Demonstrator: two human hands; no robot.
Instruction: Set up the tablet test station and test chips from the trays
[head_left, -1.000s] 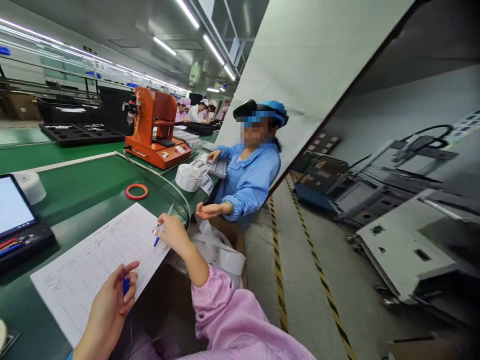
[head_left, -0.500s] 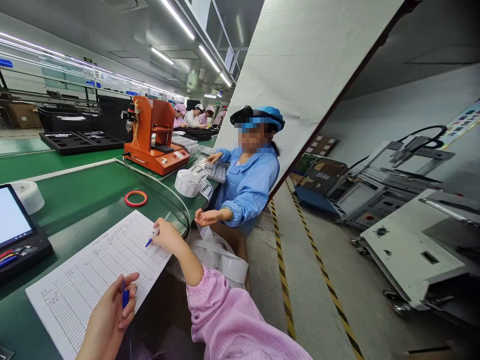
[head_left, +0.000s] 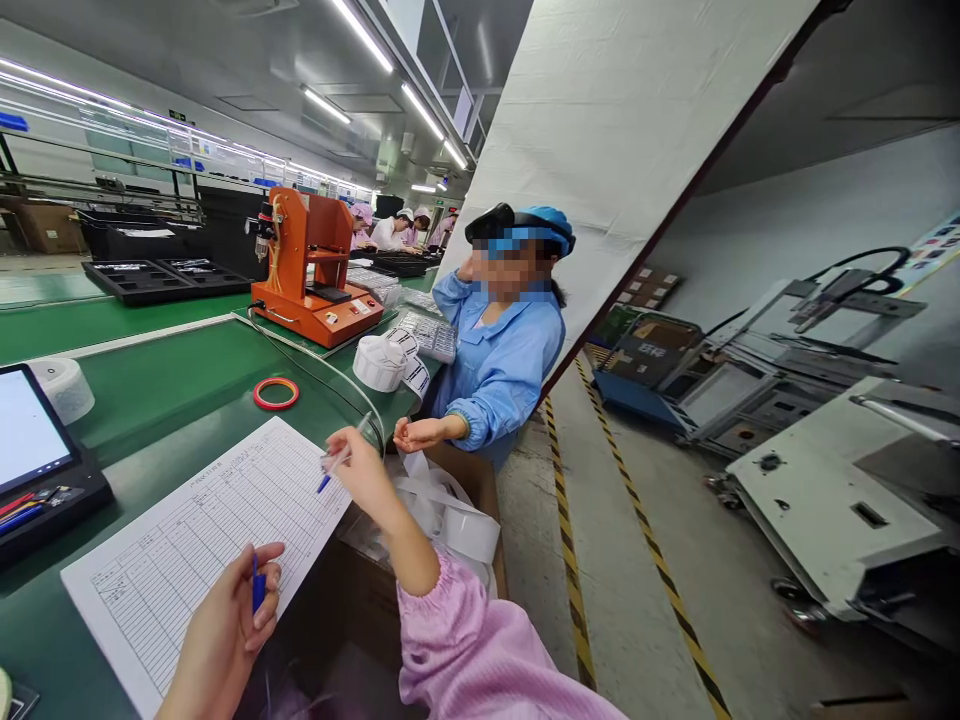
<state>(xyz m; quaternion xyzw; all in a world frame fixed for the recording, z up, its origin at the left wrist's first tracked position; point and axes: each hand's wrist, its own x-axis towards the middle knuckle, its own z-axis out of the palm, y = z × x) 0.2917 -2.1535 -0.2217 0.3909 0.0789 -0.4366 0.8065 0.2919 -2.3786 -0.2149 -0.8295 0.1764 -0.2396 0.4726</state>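
My right hand [head_left: 360, 470] is closed on a blue-tipped pen [head_left: 335, 464], its tip over the right edge of a white ruled form sheet [head_left: 202, 540] on the green bench. My left hand [head_left: 225, 630] rests at the sheet's near edge, fingers pinched on a small blue pen cap [head_left: 257, 592]. My right sleeve is pink.
A co-worker in a blue coat [head_left: 502, 350] sits just beyond, one palm held out, the other hand at the head. On the bench stand an orange machine [head_left: 315, 270], label rolls [head_left: 382, 362], a red tape ring [head_left: 275, 393] and a tablet [head_left: 30, 430]. Grey equipment [head_left: 825, 480] fills the floor at right.
My right hand lifted the pen slightly and drew it rightward off the sheet. The co-worker raised the far hand from the tray to the head.
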